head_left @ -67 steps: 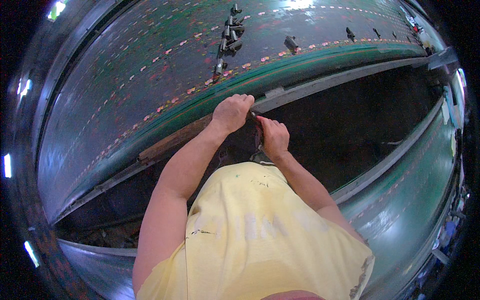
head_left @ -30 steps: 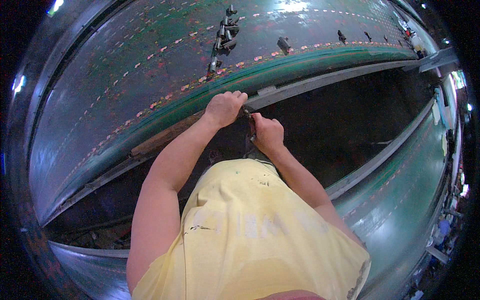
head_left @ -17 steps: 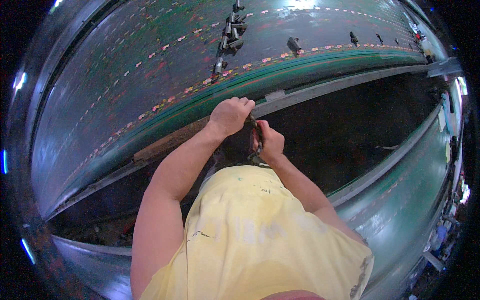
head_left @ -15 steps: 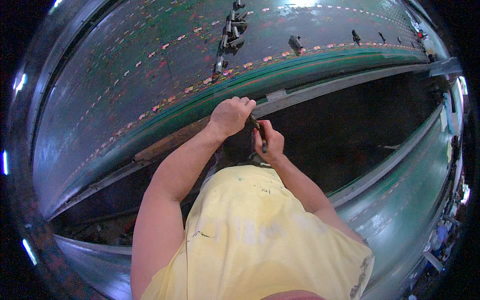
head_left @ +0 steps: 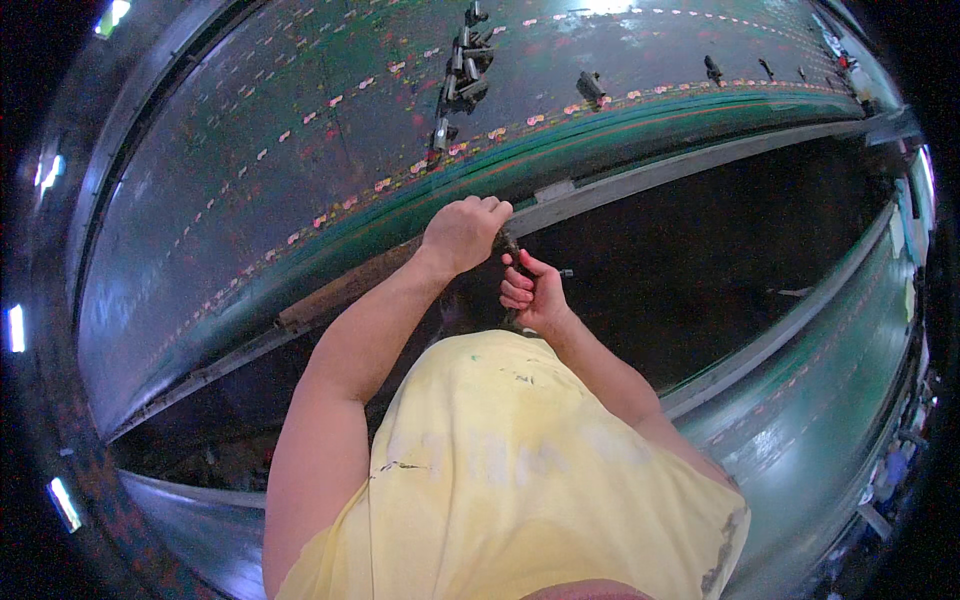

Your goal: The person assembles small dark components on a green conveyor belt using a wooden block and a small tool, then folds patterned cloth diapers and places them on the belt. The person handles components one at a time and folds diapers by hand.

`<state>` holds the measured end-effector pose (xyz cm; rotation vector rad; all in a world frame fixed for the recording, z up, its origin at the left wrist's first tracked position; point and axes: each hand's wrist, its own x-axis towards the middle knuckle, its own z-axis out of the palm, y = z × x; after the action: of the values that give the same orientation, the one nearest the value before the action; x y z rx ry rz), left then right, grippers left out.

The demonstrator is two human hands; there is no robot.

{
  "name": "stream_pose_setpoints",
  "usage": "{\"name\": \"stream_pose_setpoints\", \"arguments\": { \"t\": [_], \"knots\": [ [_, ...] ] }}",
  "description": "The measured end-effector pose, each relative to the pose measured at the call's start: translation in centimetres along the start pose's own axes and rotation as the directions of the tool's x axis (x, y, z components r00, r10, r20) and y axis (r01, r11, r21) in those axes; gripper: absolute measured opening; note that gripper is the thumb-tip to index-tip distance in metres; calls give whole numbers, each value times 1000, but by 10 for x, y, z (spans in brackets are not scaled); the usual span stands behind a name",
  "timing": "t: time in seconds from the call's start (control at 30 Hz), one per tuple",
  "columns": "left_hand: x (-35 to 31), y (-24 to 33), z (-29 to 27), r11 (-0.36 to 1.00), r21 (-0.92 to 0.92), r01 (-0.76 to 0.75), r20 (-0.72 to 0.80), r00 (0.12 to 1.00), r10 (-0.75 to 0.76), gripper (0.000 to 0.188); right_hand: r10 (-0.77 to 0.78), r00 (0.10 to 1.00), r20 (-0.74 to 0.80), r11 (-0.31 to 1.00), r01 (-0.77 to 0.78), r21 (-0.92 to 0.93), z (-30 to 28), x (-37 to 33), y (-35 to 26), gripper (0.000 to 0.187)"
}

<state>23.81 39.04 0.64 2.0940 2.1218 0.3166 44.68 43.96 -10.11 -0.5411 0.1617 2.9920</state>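
Two hands and a dark tool

A dark tool [head_left: 512,246] slants down from one hand to the other, over the dark gap [head_left: 700,270]. The left hand [head_left: 467,233] is bent in a curl at the tool's top end, by the pale rail [head_left: 660,178]. Its fingertips are hidden, so I cannot tell what it grips. The right hand [head_left: 533,292] is lower, with its fingers tucked in and the tool held between thumb and fingers. A little bit of the tool (just a stubby end) pokes out on the right. Past the rail is a wide green surface [head_left: 250,200]. Black metal pieces [head_left: 465,75] lie there in a row.
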Motion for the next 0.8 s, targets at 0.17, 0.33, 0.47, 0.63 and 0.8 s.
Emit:
{"name": "stream_pose_setpoints", "arguments": {
  "t": [0.17,0.33,0.47,0.63,0.8],
  "knots": [
    [-1,-4,0,1000,8,-6,-28,1000,6,27,-494,825,-273,634,128,-762,12,-13,10,30],
    [-6,3,-2,999,-53,9,-60,998,-13,33,-717,565,409,-534,-67,-843,22,-34,4,23],
    [-7,4,-6,998,-62,-7,-40,999,5,44,-646,651,398,-654,-204,-729,45,-35,-3,22],
    [-4,1,-2,1000,-26,0,-5,1000,0,41,-502,692,519,-835,-233,-498,56,-32,-7,29],
    [-1,1,-1,1000,-27,6,-15,1000,-6,34,-429,628,649,-885,-149,-440,50,-22,-8,33]
  ]
}}
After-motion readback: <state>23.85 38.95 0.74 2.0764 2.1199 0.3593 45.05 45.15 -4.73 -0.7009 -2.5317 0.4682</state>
